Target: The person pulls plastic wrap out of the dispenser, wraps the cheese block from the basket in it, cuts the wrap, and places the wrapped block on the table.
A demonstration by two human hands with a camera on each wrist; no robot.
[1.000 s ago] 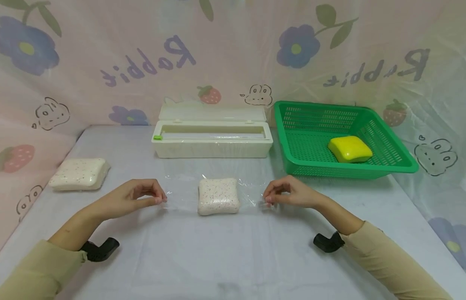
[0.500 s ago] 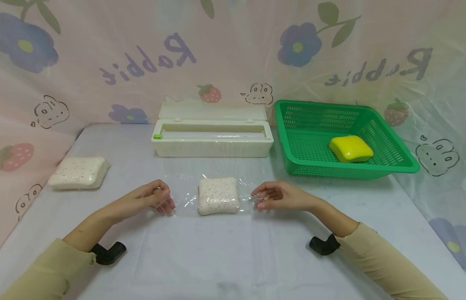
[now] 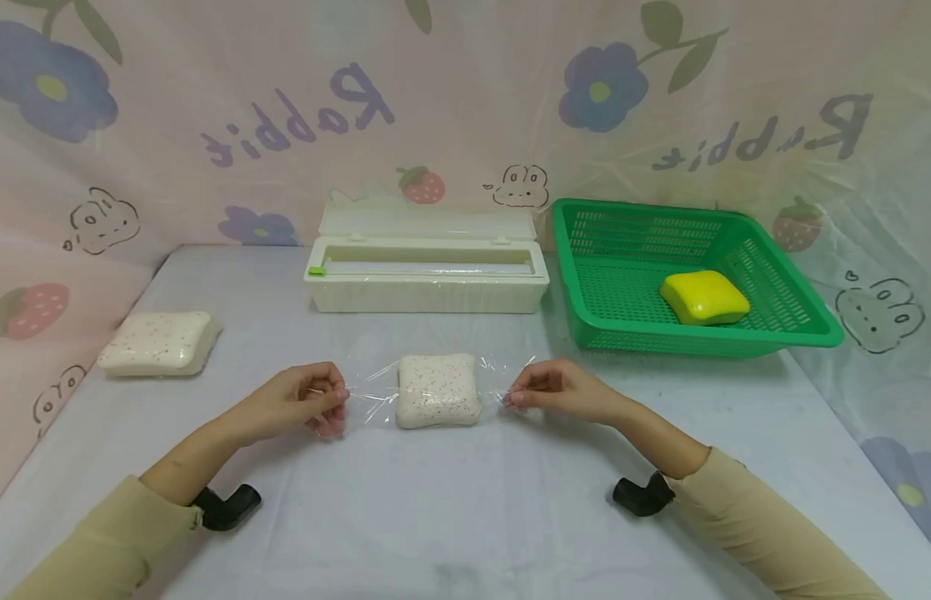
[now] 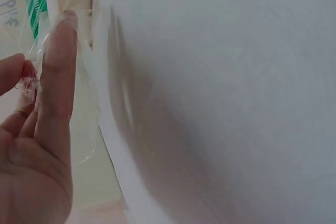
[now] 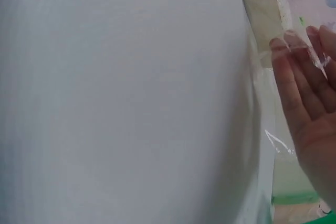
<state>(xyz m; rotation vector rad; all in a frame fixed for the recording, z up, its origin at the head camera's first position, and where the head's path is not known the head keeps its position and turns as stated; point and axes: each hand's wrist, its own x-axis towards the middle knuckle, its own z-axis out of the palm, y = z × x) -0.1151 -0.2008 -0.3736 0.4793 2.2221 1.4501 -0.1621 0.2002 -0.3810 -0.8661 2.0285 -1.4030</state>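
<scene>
"What filled most of the space?"

"The printed sheet [image 3: 465, 50] at the back, then the white-covered table [image 3: 435, 533]. On the table's right side sat the green basket [image 3: 660, 339], and just beside it the white box [image 3: 427, 296], whose raised lid [image 3: 427, 223] hid part of the sheet."

"And the hands?"

"Both were pinching. The left hand [image 3: 281, 404] had one end of the clear film [image 3: 371, 396] nipped between thumb and fingertip; in the left wrist view another finger stretched fairly straight. The right hand [image 3: 573, 392] pinched the opposite end, its fingers bent gently. They partly covered the film's ends, which bunched at the fingertips."

"Where was the speckled block [image 3: 438, 392]?"

"On the table between the hands, a little nearer the right, apart from both. Film spread from both its sides; whether it ran beneath or around, I couldn't tell."

"Anything else?"

"A second block [image 3: 157, 343] near the table's left edge, beyond the left hand; a yellow block [image 3: 705, 298] inside the basket; a green tab [image 3: 317, 271] at the box's left end."
</scene>
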